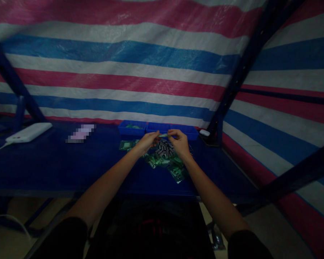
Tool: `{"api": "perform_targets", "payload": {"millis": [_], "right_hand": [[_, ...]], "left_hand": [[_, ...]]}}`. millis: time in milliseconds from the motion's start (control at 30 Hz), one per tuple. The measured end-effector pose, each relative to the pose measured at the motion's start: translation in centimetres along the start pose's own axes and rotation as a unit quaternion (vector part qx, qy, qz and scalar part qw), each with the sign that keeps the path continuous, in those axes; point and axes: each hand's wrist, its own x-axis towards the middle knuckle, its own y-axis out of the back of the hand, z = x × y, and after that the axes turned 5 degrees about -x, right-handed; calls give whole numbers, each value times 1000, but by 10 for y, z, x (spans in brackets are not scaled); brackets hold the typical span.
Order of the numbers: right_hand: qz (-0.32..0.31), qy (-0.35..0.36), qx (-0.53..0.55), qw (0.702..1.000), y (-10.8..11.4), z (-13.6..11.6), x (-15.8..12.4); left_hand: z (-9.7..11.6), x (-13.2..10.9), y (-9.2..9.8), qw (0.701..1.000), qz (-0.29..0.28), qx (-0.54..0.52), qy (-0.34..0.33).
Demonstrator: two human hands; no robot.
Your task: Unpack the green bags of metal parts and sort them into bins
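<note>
Between my two hands stretches a small pale-green packet (163, 135), too small and dim to read further. My left hand (148, 141) pinches its left end with thumb and fingers. At the other end, my right hand (180, 142) has its fingertips closed on the packet. Under the hands lies a heap of small dark and silvery pieces (165, 148) on the blue table (83, 169). Several flat green clear-wrapped packets (176, 174) are spread around the heap, and more packets (126, 145) lie to the left of my left hand.
Behind my hands stand three joined blue bins (124, 131); green packets show in the left one. A white power bank (29, 132) with a cable lies far left, near a blurred-out item (81, 133). At right, a small white case (204, 132) sits by a dark flat object (211, 141).
</note>
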Motion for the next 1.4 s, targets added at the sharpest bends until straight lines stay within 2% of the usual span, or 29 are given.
{"api": "perform_targets", "payload": {"millis": [67, 100, 200, 300, 367, 433, 500, 567, 633, 700, 767, 833, 933, 1067, 1167, 1233, 1333, 1400], "right_hand": [[-13, 9, -31, 999, 2, 2, 0], [-18, 4, -42, 999, 3, 3, 1], [-26, -7, -71, 997, 5, 8, 2], [-19, -5, -113, 993, 7, 14, 4], [-17, -4, -133, 991, 7, 16, 4], [-17, -11, -139, 990, 6, 18, 4], [-17, -20, -142, 989, 6, 19, 4], [-14, -23, -147, 989, 5, 19, 4], [-10, -21, -154, 988, 6, 19, 4], [-10, -17, -164, 986, 6, 19, 5], [-4, -3, -181, 984, 8, 20, 5], [20, 17, -201, 979, 9, 20, 6], [54, 39, -218, 974, 13, 20, 8], [82, 24, -225, 970, 19, 19, 10], [91, 8, -234, 968, 23, 19, 11], [83, 6, -242, 967, 23, 19, 11], [64, 16, -251, 966, 21, 18, 10], [46, 22, -256, 965, 19, 18, 9]], "left_hand": [[-1, 1, 1, 997, -27, -52, 49], [-2, 1, 0, 996, -38, -64, 53], [-3, 0, 0, 997, -44, -55, 13], [4, 1, 3, 999, -28, -7, -37], [15, 6, 10, 993, 19, 37, -108], [31, 15, 22, 974, 119, 66, -182], [48, 25, 36, 950, 235, 100, -181], [59, 32, 51, 941, 264, 167, -131], [61, 33, 67, 927, 284, 221, -110], [54, 28, 81, 892, 321, 295, -119], [41, 21, 94, 864, 331, 355, -137], [28, 15, 102, 853, 310, 393, -146], [14, 7, 101, 845, 235, 454, -156], [8, -2, 76, 819, 92, 516, -231], [9, -10, 58, 811, -25, 527, -252], [11, -14, 54, 809, -103, 530, -232], [14, -19, 60, 818, -215, 509, -159], [14, -20, 66, 815, -255, 503, -133]]}}
